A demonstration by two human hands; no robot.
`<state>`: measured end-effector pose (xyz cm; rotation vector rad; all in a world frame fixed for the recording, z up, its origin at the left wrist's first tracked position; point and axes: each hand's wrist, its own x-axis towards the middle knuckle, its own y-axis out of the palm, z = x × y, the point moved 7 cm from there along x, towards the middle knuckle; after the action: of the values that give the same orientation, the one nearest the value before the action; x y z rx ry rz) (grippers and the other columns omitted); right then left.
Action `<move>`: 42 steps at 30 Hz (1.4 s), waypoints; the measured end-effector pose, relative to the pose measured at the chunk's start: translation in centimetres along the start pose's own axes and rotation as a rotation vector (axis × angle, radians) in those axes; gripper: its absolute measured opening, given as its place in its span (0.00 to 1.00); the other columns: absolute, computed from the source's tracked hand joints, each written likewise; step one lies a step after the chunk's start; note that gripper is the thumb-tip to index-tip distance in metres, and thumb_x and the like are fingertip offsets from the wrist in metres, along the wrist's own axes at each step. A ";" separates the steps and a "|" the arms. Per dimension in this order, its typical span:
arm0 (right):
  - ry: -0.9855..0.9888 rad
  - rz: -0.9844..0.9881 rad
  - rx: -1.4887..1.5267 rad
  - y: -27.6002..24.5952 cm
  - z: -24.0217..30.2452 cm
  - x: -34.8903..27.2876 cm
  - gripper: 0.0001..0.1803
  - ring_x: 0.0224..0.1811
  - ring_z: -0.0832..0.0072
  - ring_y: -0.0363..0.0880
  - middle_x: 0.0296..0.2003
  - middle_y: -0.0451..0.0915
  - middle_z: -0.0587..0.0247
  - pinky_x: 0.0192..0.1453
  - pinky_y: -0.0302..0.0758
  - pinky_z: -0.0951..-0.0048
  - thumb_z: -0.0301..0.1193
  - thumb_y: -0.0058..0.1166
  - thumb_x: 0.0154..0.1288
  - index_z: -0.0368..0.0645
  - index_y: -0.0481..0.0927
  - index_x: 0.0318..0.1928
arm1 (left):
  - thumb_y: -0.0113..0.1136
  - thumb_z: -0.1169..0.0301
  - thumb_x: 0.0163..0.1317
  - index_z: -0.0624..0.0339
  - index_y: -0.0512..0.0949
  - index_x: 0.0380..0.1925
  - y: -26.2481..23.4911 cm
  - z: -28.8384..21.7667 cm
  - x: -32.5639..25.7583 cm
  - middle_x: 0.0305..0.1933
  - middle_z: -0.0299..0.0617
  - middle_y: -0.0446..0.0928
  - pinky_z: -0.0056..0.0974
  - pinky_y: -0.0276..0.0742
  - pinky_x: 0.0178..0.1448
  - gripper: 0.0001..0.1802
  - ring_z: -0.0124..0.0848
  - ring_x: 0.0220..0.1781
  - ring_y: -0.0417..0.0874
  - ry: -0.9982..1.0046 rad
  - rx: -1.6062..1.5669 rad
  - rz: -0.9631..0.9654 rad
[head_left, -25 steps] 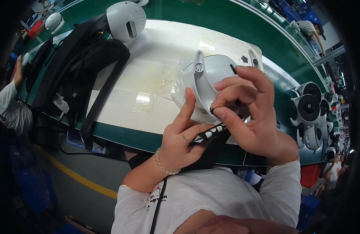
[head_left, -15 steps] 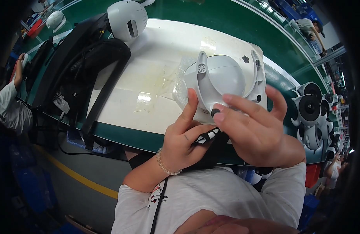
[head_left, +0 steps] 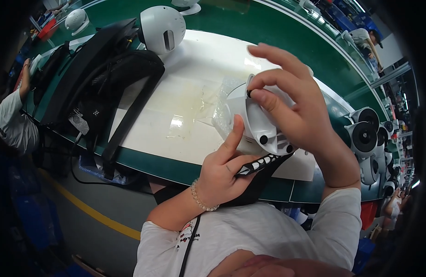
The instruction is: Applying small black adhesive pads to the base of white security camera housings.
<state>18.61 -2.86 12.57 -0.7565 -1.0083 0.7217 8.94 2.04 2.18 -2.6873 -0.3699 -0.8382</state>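
A white rounded appliance body with a curved stand (head_left: 252, 115) lies tilted on bubble wrap (head_left: 220, 111) in front of me. Two round black pads (head_left: 263, 139) sit on the stand's near end. My right hand (head_left: 300, 104) reaches over the appliance, thumb and index finger pinching a small black pad (head_left: 249, 93) against the stand's far tip; its other fingers are raised. In my left hand (head_left: 224, 173) a black strip with white round spots (head_left: 258, 165) is gripped, while that index finger points up beside the white body. My right hand hides part of the stand.
White board (head_left: 185, 92) covers the green bench. At left lies a black fabric bag (head_left: 102, 74) with straps, a white round appliance (head_left: 163, 30) beyond it. Several white and black units (head_left: 364, 136) stand at right. A co-worker's sleeve (head_left: 14, 124) shows far left.
My right hand has moved away from me, from the stand's near part to its far tip. The white appliance has turned, bringing two black pads to its near side. My left hand keeps the strip.
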 end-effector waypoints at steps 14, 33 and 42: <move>-0.032 -0.147 -0.487 -3.7 0.3 -1.6 0.23 0.55 0.68 0.65 0.53 0.69 0.64 0.56 0.56 0.68 0.45 0.54 0.51 0.47 0.74 0.45 | 0.66 0.80 0.41 0.66 0.76 0.29 -0.4 0.2 0.0 0.63 0.65 0.50 0.28 0.74 0.42 0.12 0.32 0.38 0.81 0.009 0.012 -0.028; 0.318 -0.285 -0.985 -3.3 -29.6 -1.8 0.09 0.34 0.62 0.73 0.28 0.74 0.63 0.35 0.69 0.66 0.35 0.49 0.57 0.44 0.74 0.26 | 0.63 0.85 0.41 0.69 0.73 0.29 -7.3 3.6 -2.9 0.60 0.64 0.57 0.27 0.71 0.43 0.13 0.25 0.38 0.78 -0.503 -0.479 -0.261; 0.609 0.368 -0.802 3.8 -31.4 5.6 0.19 0.42 0.62 0.75 0.37 0.77 0.58 0.44 0.72 0.64 0.45 0.41 0.62 0.42 0.77 0.36 | 0.61 0.83 0.45 0.73 0.65 0.52 -8.6 4.8 -2.4 0.39 0.42 0.77 0.22 0.68 0.42 0.30 0.18 0.36 0.74 -0.626 -0.468 -0.170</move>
<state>48.76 -2.95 1.41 -1.7705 -0.5703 0.3228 6.62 11.30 -1.25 -3.3634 -0.6051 -0.0874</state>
